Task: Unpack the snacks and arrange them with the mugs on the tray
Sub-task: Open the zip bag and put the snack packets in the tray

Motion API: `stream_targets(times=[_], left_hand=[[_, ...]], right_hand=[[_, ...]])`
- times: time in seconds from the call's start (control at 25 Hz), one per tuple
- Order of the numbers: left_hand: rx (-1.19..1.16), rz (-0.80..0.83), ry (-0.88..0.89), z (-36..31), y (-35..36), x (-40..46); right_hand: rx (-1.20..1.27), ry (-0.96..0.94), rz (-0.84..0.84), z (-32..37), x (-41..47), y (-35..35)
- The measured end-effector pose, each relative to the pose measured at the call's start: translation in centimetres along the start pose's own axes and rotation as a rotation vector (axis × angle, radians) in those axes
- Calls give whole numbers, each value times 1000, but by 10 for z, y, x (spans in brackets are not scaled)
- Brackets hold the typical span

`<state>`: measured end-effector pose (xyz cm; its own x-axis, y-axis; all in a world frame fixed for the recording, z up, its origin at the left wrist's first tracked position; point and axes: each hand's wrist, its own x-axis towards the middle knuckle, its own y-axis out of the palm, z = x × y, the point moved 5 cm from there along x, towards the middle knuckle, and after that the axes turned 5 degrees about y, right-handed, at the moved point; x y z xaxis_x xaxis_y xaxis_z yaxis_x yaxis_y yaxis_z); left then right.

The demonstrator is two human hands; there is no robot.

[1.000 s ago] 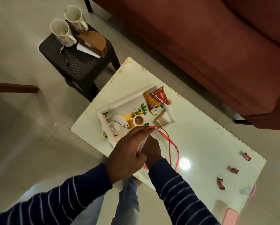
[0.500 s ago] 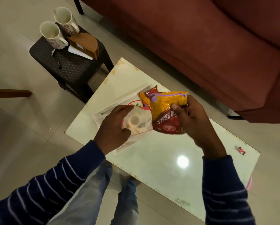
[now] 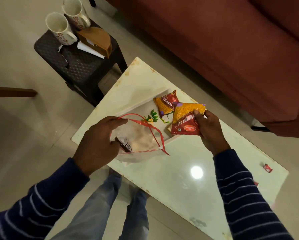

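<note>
My left hand [image 3: 100,142] grips a clear plastic bag [image 3: 141,141] with red drawstring handles, held open above the white tray [image 3: 127,108]; a dark wrapper shows inside the bag. My right hand [image 3: 209,129] holds a red and yellow snack packet [image 3: 185,118] over the tray's right end. A second, matching snack packet [image 3: 164,104] lies on the tray at its far right. Two white mugs [image 3: 58,28] [image 3: 75,12] with red flower patterns stand on a dark stool [image 3: 79,61] at the upper left.
The tray sits on a glossy white low table [image 3: 188,179]. A brown wooden holder [image 3: 96,40] with white napkins shares the stool. A small red wrapper [image 3: 268,169] lies near the table's right edge. A red sofa [image 3: 223,49] runs behind the table. My legs are below.
My right hand drew a snack packet out of the bag and has lowered it toward the tray's right end. My left hand keeps hold of the bag.
</note>
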<state>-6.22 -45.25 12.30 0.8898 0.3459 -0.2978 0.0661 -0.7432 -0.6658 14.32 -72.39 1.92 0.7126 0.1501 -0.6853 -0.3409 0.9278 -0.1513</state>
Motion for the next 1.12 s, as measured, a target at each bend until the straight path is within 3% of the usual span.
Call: stream_targets(times=[0.12, 0.32, 0.48, 0.6, 0.76, 0.84, 0.92, 1.04, 1.12], left_hand=[[40, 35, -16, 5, -2, -1], [50, 45, -36, 13, 4, 3], [3, 25, -27, 22, 9, 10], [-8, 27, -22, 25, 11, 15], [-34, 18, -36, 23, 13, 19], [-46, 19, -42, 20, 16, 22], [-76, 30, -42, 17, 20, 27], [-95, 52, -30, 16, 25, 32], [-72, 49, -20, 19, 26, 33]], right_hand=[[-268, 9, 3, -4, 24, 0], [-988, 68, 250, -26, 80, 17], [-1235, 29, 393, -53, 127, 41], [-1286, -55, 276, -62, 135, 50], [-988, -458, -228, -52, 90, 43], [-929, -496, -430, -65, 62, 41], [-1050, -472, -395, -93, 42, 57], [-1428, -587, -89, -137, 33, 86], [-1529, -531, -74, -152, 40, 85]])
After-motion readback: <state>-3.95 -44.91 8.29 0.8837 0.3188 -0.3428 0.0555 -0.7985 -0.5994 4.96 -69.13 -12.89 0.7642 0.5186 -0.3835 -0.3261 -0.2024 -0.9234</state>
